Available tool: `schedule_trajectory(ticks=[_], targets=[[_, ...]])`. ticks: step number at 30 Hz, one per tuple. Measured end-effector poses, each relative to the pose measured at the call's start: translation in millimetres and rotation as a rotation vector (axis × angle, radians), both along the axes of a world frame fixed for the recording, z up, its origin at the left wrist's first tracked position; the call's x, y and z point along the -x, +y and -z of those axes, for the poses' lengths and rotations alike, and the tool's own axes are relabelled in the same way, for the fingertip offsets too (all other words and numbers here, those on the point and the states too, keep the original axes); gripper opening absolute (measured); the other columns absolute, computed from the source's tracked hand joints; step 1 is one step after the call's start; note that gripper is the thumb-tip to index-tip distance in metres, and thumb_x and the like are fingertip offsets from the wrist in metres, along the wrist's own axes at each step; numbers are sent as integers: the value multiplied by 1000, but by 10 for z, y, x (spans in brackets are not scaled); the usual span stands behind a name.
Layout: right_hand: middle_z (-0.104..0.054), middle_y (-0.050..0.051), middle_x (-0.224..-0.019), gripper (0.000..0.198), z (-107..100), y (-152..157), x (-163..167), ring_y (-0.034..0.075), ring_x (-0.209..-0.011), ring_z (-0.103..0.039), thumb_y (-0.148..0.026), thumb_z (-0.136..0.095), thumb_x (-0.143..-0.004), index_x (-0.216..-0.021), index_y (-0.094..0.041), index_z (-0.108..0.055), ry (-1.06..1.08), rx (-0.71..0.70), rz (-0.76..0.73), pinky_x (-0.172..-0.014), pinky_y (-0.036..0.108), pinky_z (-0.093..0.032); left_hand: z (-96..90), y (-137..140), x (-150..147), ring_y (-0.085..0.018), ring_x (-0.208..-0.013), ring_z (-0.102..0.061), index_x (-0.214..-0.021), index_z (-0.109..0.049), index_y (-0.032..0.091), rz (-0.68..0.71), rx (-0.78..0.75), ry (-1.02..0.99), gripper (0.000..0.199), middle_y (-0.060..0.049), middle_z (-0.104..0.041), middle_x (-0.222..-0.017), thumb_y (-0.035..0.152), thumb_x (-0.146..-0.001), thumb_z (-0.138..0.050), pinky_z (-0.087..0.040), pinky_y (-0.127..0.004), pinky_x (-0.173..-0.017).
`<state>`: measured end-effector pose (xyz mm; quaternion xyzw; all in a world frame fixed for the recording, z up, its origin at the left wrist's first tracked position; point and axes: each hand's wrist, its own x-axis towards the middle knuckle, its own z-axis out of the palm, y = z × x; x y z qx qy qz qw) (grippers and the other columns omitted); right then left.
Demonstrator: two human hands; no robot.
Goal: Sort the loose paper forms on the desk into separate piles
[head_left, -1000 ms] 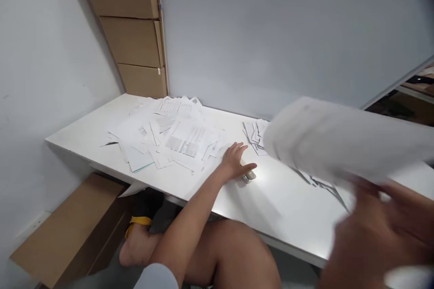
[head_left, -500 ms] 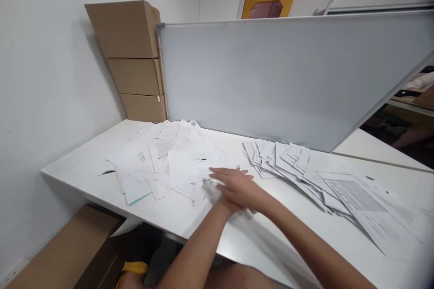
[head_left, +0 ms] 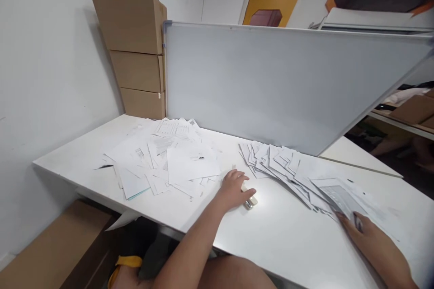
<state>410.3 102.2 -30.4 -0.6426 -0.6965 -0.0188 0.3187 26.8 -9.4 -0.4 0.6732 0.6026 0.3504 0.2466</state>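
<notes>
On the white table, my left hand (head_left: 233, 191) curls over a small beige stapler (head_left: 250, 202), whose near end shows beyond the thumb. At the right, my right hand (head_left: 373, 235) pinches the near edge of a printed sheet of paper (head_left: 335, 192) with a grey block on it. That sheet lies at the near end of a fanned row of papers (head_left: 281, 162). Left of my left hand spreads a loose heap of papers (head_left: 193, 162), several of them overlapping.
A whiteboard (head_left: 264, 86) stands along the table's back edge. Stacked cardboard boxes (head_left: 135, 70) rise at the back left. Below the table's front left edge is an opened cardboard box (head_left: 54, 244). Shelving (head_left: 403, 119) stands behind, at right.
My hands, crossed over each other before, are now apart. The right one has moved right to the printed sheet, and the stapler has come into view by my left hand.
</notes>
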Motion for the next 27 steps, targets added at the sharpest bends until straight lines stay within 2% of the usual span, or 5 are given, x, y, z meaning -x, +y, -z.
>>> schedule_trajectory(ticks=[4, 9, 15, 20, 27], targets=[[-62, 14, -59, 30, -115, -131, 42, 33, -50, -57, -50, -47, -70, -65, -26, -63, 137, 182, 170, -50, 44, -43, -23, -4, 4, -24, -140, -23, -124, -55, 23, 7, -10, 30, 48, -5, -44, -144, 51, -86, -48, -22, -43, -116], [-47, 7, -43, 36, -205, -580, 297, 26, -40, -48, -53, -39, -79, -50, -31, -37, 160, -192, 221, -43, 39, -37, -56, -16, 1, -24, -138, -27, -123, -56, 20, 8, -12, 20, 47, -7, -47, -141, 48, -85, -52, -24, -41, -116], [-68, 8, -59, 32, 116, -1216, 794, 26, -54, -64, -45, -49, -81, -63, -25, -65, -36, -399, -360, -45, 34, -48, -31, 16, 6, -24, -133, -34, -119, -58, 23, 3, -56, 3, 41, -6, -53, -133, 45, -84, -54, -29, -42, -113], [-70, 2, -113, 53, 77, -1464, 1173, 21, -110, -63, -5, -41, -72, -110, -28, -69, -400, -396, -1053, -92, 34, -49, -23, 29, 24, -25, -127, -40, -117, -59, 21, 39, -99, 12, 40, -8, -56, -128, 41, -84, -57, -32, -41, -110], [-54, 2, -137, 77, 32, -1299, 1122, 19, -122, -55, -1, -37, -72, -145, -27, -37, -437, -354, -1014, -96, 31, -46, -63, -31, 5, -24, -128, -39, -115, -59, 24, 13, -61, -14, 37, -4, -57, -127, 43, -85, -55, -33, -40, -109]])
